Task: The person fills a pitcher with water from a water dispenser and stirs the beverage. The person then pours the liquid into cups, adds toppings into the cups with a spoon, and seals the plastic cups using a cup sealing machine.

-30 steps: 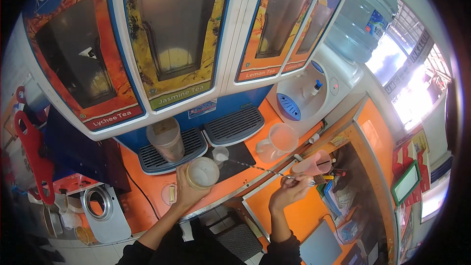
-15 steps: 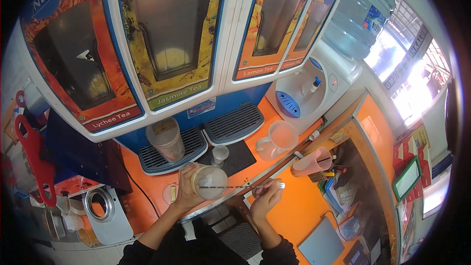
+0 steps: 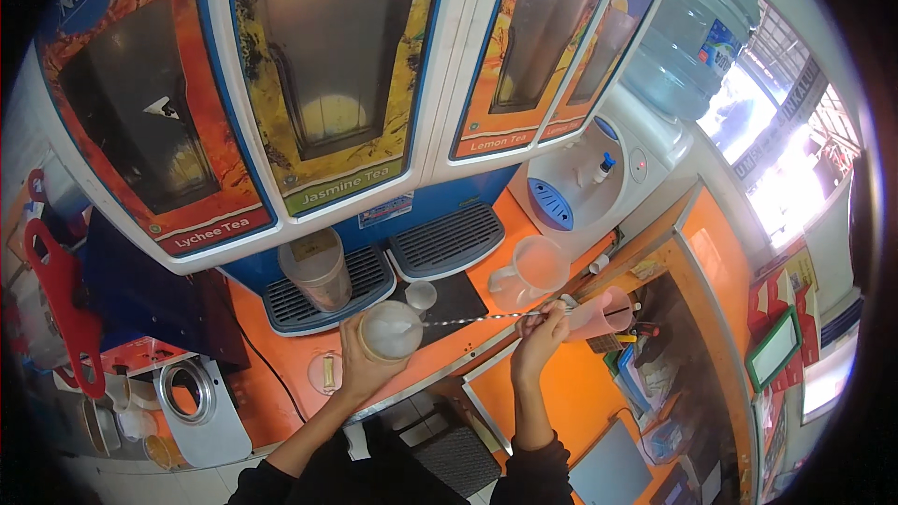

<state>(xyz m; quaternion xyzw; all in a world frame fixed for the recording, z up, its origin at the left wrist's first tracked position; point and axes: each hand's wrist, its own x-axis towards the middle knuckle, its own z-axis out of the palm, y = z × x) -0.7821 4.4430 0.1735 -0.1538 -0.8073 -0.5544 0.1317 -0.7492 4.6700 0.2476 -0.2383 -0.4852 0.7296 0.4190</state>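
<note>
My left hand (image 3: 363, 367) is wrapped round a clear round plastic jar (image 3: 391, 344) above the counter's front edge, its mouth tilted up toward me. Something whitish shows inside. Pinched in my right hand (image 3: 539, 340) is a long twisted-stem bar spoon (image 3: 477, 321). It lies almost level, and its tip end reaches the jar's mouth; I cannot tell whether the spoon carries anything. Just beyond the jar stands a small clear cup (image 3: 421, 295) on a dark mat. Left of my left hand lies a round see-through lid (image 3: 325, 375) with a pale grip.
A drink dispenser (image 3: 435, 131) fills the far side. Another clear container (image 3: 318, 271) stands on its left drip tray (image 3: 281, 310). At right are a clear jug (image 3: 535, 271), a pink cup (image 3: 608, 310) and a water dispenser (image 3: 645, 145). A black cable (image 3: 271, 365) crosses the counter.
My right hand has moved right and away from me, drawing the bar spoon partly out of the jar. The jar and my left hand have shifted slightly left and farther from me.
</note>
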